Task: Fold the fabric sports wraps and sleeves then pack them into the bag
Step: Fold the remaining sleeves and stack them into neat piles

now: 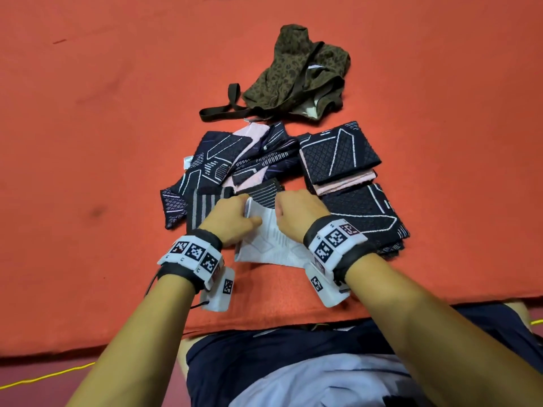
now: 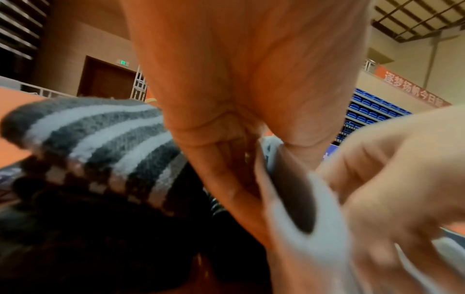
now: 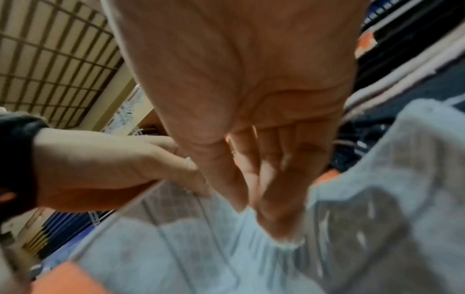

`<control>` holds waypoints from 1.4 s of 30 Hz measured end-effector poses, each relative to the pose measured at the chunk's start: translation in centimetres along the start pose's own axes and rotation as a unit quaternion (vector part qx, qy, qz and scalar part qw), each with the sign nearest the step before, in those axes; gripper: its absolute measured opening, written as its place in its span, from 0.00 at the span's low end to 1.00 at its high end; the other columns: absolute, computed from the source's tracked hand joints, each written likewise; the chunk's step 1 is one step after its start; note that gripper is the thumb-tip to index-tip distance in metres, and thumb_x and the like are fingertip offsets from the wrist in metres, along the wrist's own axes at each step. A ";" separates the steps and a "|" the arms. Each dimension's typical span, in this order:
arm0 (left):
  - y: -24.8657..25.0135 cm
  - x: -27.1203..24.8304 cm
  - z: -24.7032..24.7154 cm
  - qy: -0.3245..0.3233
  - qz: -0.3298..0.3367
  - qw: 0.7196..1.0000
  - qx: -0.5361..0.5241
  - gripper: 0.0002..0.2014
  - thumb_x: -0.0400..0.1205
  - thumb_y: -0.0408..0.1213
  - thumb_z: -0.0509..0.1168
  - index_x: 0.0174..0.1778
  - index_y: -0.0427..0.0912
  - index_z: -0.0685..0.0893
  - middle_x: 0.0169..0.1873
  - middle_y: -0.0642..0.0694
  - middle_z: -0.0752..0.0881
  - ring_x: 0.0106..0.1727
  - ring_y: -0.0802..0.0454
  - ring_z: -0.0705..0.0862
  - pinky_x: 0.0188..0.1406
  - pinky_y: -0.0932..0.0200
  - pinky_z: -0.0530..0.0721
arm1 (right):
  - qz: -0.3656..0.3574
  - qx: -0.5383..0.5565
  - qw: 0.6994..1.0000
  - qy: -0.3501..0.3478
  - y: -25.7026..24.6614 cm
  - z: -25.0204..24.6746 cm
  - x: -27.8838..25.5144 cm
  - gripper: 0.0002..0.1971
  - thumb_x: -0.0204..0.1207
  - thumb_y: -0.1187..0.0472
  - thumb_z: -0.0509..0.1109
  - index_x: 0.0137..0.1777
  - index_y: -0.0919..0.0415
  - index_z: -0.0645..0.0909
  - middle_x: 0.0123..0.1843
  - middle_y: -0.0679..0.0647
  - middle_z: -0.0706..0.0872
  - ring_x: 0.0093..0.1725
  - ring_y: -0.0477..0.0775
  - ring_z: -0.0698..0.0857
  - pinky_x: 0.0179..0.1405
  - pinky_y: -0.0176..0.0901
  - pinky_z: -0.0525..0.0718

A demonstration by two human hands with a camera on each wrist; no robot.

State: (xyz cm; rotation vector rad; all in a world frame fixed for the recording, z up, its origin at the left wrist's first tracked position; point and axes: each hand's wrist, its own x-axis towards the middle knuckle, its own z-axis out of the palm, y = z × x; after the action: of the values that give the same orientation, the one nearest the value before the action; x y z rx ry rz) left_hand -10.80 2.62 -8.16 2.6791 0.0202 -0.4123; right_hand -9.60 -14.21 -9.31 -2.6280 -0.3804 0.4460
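A white knitted sleeve [image 1: 271, 240] lies on the orange mat in front of me, its far end lifted. My left hand [image 1: 235, 215] pinches that far end, thumb on top. My right hand [image 1: 289, 211] grips the same end from the right, fingers curled into the fabric [image 3: 251, 228]. In the left wrist view the white sleeve's open mouth [image 2: 297, 201] shows between both hands. Beyond lies a loose heap of dark patterned sleeves [image 1: 223, 163] and a grey striped one [image 1: 205, 208]. Folded dark and pink sleeves [image 1: 338, 157] are stacked at the right. The camouflage bag [image 1: 299, 74] sits farther back.
The orange mat [image 1: 102, 142] spreads wide to the left and right of the pile. The bag's dark strap [image 1: 223, 111] trails toward the pile. A flat dark sleeve [image 1: 364, 215] lies right of my right hand. The mat's near edge [image 1: 264, 321] runs just before my lap.
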 end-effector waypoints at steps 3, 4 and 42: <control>0.3 0.4 -0.4 0.008 0.015 1.000 0.008 0.08 0.78 0.40 0.68 0.45 0.38 0.80 0.37 0.44 0.85 0.39 0.47 0.82 0.31 0.57 0.74 | 0.016 -0.024 0.995 -0.098 -0.3 2.2 -0.7 0.10 0.79 0.63 0.65 0.58 0.64 0.82 0.58 0.60 0.87 0.57 0.65 0.86 0.47 0.47 0.82; 0.4 0.6 -0.5 0.002 0.022 1.000 0.008 0.08 0.78 0.40 0.69 0.46 0.38 0.81 0.38 0.44 0.85 0.40 0.47 0.82 0.33 0.56 0.75 | 0.011 -0.020 0.993 -0.119 -0.2 3.1 -0.9 0.12 0.79 0.63 0.66 0.61 0.65 0.80 0.60 0.61 0.85 0.59 0.65 0.85 0.50 0.48 0.83; 4.4 0.5 5.3 -0.091 -0.008 0.975 -0.202 0.14 0.87 0.37 0.63 0.35 0.39 0.83 0.30 0.40 0.89 0.26 0.55 0.87 0.30 0.63 0.85 | 0.084 0.057 0.990 -0.095 2.0 0.1 -4.0 0.21 0.79 0.59 0.72 0.68 0.67 0.73 0.66 0.65 0.83 0.64 0.66 0.83 0.50 0.46 0.78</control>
State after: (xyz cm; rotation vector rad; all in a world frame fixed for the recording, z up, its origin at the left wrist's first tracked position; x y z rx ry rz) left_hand -11.48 -3.59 -11.13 2.2339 0.0628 -0.5893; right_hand -12.85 -17.27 -9.36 -2.5234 -0.1877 0.7544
